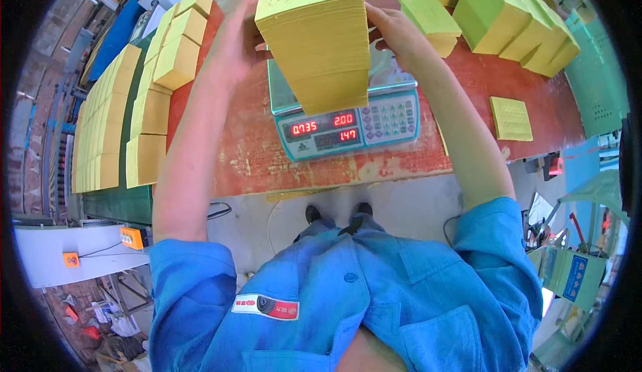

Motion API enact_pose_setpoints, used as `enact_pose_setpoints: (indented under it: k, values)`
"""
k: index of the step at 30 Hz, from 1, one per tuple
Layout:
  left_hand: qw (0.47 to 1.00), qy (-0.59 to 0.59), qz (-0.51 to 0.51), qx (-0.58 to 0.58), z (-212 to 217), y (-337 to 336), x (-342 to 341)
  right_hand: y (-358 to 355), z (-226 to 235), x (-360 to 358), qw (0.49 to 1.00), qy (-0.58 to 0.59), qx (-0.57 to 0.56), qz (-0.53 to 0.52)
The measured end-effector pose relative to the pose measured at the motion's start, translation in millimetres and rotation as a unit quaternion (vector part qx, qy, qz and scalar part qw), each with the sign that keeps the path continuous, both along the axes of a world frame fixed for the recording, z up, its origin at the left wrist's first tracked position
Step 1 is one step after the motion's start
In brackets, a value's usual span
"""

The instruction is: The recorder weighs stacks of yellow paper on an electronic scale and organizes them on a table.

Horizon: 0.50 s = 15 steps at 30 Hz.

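A tall stack of yellow paper (321, 51), its top sheet embossed with rounded marks, stands upright between my two hands over a teal-edged digital scale (391, 119). I cannot tell whether its base rests on the scale's pan. Against the stack's left side is my left hand (235, 41), somewhat blurred, with its fingertips curled at the paper. My right hand (404, 36) presses its bent fingers to the right side. Red digits glow on the scale's display, beside a keypad. The stack hides much of the pan.
Rows of yellow paper stacks (107, 118) line the left side of the red worn table (247, 165). More stacks (495, 21) stand at the back right, a shorter one (431, 21) near my right hand. A thin yellow pad (510, 118) lies on the right.
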<state>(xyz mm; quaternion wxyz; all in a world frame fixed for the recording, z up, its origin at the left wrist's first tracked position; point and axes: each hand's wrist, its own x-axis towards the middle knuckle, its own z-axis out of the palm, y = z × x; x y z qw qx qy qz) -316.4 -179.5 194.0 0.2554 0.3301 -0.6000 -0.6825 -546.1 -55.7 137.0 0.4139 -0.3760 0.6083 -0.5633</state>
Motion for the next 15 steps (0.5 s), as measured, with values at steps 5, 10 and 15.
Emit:
enact_pose_setpoints:
  k: [5, 10, 15]
  values:
    - [0.982, 0.137, 0.115, -0.061, -69.0, 9.1, 7.0, -1.3, -46.9, 2.2, 0.987, -0.048, -0.097, -0.116]
    - [0.949, 0.269, 0.156, 0.045, -92.4, 47.9, -28.3, -27.1, -38.1, 58.0, 0.968, -0.191, -0.149, -0.069]
    - [0.946, 0.264, 0.158, 0.098, -84.5, 10.1, -50.0, -72.7, -27.8, 26.7, 0.972, -0.222, -0.070, -0.027]
